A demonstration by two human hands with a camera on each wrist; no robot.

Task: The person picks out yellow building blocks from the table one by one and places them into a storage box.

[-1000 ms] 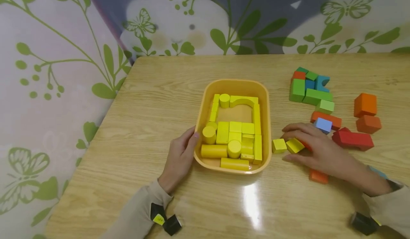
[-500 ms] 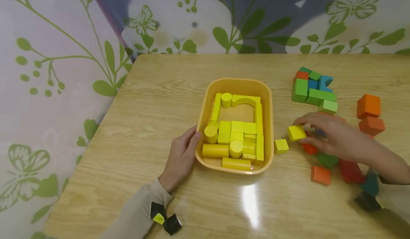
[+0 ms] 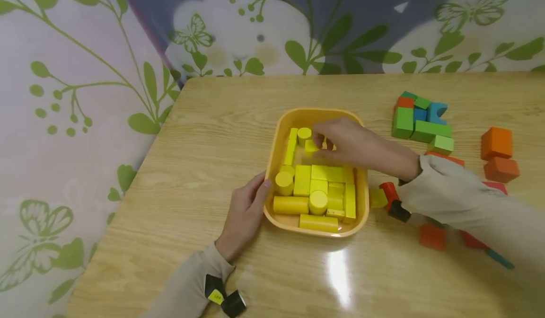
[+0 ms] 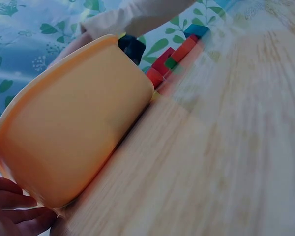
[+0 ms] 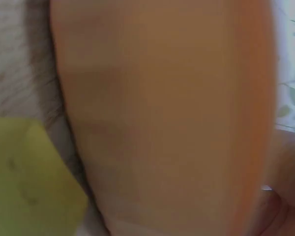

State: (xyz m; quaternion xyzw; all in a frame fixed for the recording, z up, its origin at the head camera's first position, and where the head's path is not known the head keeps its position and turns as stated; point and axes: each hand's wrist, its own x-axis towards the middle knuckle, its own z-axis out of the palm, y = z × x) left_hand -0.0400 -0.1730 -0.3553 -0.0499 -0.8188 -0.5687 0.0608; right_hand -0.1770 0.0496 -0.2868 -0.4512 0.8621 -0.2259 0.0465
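A yellow-orange plastic tub (image 3: 298,118) stands on the table, holding several yellow blocks (image 3: 291,205), both cylinders and cuboids. My left hand (image 3: 241,216) grips its left side, thumb at the rim; in the left wrist view the fingers (image 4: 19,211) lie against the outer wall. Over the far part of the tub, my right hand (image 3: 347,140) pinches a yellow cube (image 3: 311,146) just inside the tub. The hand hides part of the yellow arch behind it. Another yellow block (image 3: 377,198) sits outside by the right wall, and shows large in the right wrist view.
A cluster of green, blue and red blocks (image 3: 432,130) lies at the back right. Two orange blocks (image 3: 496,143) stand farther right. Under the right forearm lie more red blocks (image 3: 432,237), partly hidden. A patterned wall (image 3: 238,53) borders the table.
My right hand has lifted the yellow cube from the table on the right and carried it left over the tub's rim. The left hand keeps its hold on the tub.
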